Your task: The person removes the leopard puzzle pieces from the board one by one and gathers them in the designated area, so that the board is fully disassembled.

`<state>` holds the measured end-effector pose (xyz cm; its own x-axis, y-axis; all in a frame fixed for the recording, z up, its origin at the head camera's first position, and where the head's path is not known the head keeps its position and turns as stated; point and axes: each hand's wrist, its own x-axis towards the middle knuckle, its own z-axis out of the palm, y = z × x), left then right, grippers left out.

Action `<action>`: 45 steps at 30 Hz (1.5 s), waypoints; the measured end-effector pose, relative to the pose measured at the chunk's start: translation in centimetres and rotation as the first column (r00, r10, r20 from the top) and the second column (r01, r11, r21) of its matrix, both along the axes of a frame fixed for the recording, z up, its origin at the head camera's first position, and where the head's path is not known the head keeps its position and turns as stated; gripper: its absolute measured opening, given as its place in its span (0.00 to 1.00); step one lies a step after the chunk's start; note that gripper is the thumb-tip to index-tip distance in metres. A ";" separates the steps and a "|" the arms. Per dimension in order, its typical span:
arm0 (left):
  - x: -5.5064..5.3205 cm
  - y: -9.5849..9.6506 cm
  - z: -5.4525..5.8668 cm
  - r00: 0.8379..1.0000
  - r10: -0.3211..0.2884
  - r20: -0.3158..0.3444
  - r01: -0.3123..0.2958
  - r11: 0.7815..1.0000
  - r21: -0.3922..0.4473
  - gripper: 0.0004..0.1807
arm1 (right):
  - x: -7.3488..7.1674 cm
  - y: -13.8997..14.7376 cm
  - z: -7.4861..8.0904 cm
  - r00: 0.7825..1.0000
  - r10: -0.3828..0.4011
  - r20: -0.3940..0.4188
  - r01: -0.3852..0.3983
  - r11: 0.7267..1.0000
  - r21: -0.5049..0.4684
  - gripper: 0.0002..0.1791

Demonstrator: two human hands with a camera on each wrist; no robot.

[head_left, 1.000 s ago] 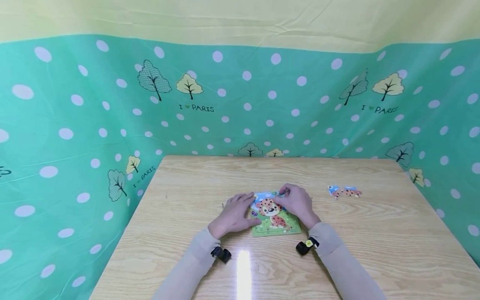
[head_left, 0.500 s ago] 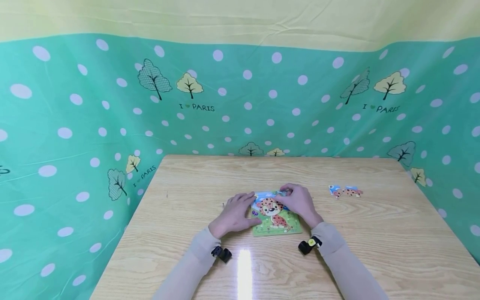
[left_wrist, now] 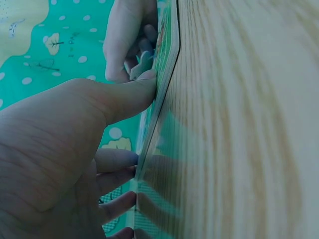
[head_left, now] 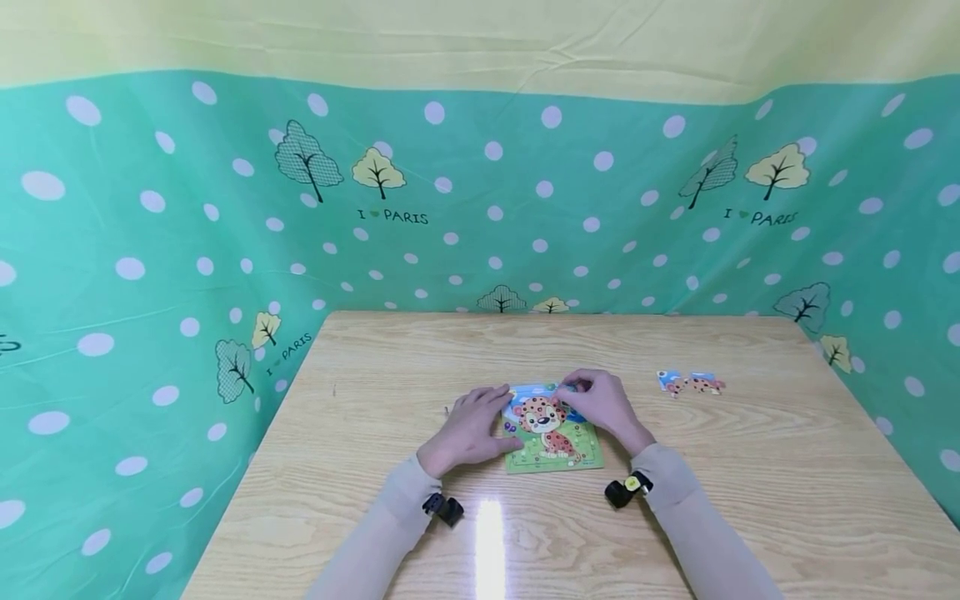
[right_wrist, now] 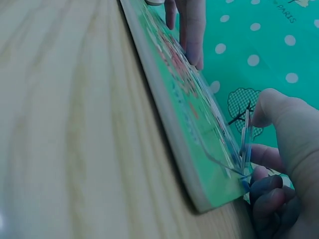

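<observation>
A leopard picture puzzle board (head_left: 525, 459) lies flat on the table in the head view. My left hand (head_left: 467, 429) steadies it from the left, the thumb on its face and the straight fingers against its edge. At the upper right of the board, my right hand (head_left: 606, 404) pinches a thin puzzle piece (right_wrist: 244, 142) between thumb and fingers. The right wrist view has this piece standing on edge at the board's surface. In the left wrist view the held piece (left_wrist: 142, 64) is tilted. Its printed face is mostly hidden by the fingers.
Several loose puzzle pieces with blue sky and leopard spots (head_left: 701, 383) lie on the wooden table (head_left: 750, 483), right of the board. A green dotted curtain (head_left: 465, 192) hangs behind the table and at its sides.
My right hand has shifted slightly, its wrist moving a little to the right while the fingers stay at the board's upper right. The left hand and the loose pieces keep their places.
</observation>
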<state>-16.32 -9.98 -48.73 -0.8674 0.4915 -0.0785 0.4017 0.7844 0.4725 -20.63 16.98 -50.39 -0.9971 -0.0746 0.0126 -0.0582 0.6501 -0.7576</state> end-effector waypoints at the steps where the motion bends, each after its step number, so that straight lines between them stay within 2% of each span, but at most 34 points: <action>1: 0.0 0.0 0.0 1.000 0.000 0.000 0.000 1.000 0.000 0.49 | 0.0 0.1 0.0 1.000 0.006 -0.006 -0.006 1.000 0.003 0.14; 5: -0.1 0.0 -0.2 1.000 -0.003 0.000 0.003 1.000 0.003 0.50 | 0.1 0.6 0.0 0.999 0.034 -0.021 -0.034 0.999 0.020 0.15; 9: -0.2 0.0 -0.5 1.000 -0.006 -0.007 0.006 1.000 0.006 0.50 | 0.1 1.4 0.3 0.993 0.118 -0.024 -0.117 0.992 0.040 0.22; 14: -0.4 -0.1 -0.6 1.000 -0.010 -0.008 0.010 1.000 0.008 0.50 | 0.1 2.7 0.8 0.962 0.272 0.012 -0.272 0.961 0.038 0.34; 18: -0.4 -0.2 -0.6 1.000 -0.011 -0.004 0.011 1.000 0.018 0.50 | 0.1 3.3 1.0 0.941 0.335 0.049 -0.336 0.942 0.009 0.37; 21: -0.3 -0.2 -0.6 1.000 -0.009 -0.003 0.009 1.000 0.017 0.50 | 0.2 3.5 1.0 0.933 0.355 0.059 -0.355 0.935 -0.002 0.36; 27: -0.3 -0.2 -0.7 1.000 -0.006 -0.003 0.006 1.000 0.014 0.50 | 0.0 3.9 0.7 0.929 0.362 0.077 -0.362 0.932 -0.012 0.40; 34: -0.3 -0.1 -0.6 1.000 -0.008 -0.002 0.008 1.000 0.014 0.50 | -0.3 4.0 0.3 0.942 0.322 0.093 -0.319 0.947 -0.045 0.41; 45: -0.2 0.0 -0.3 1.000 -0.003 0.004 0.003 1.000 0.003 0.50 | -0.2 3.7 0.4 0.957 0.286 0.058 -0.278 0.953 -0.120 0.39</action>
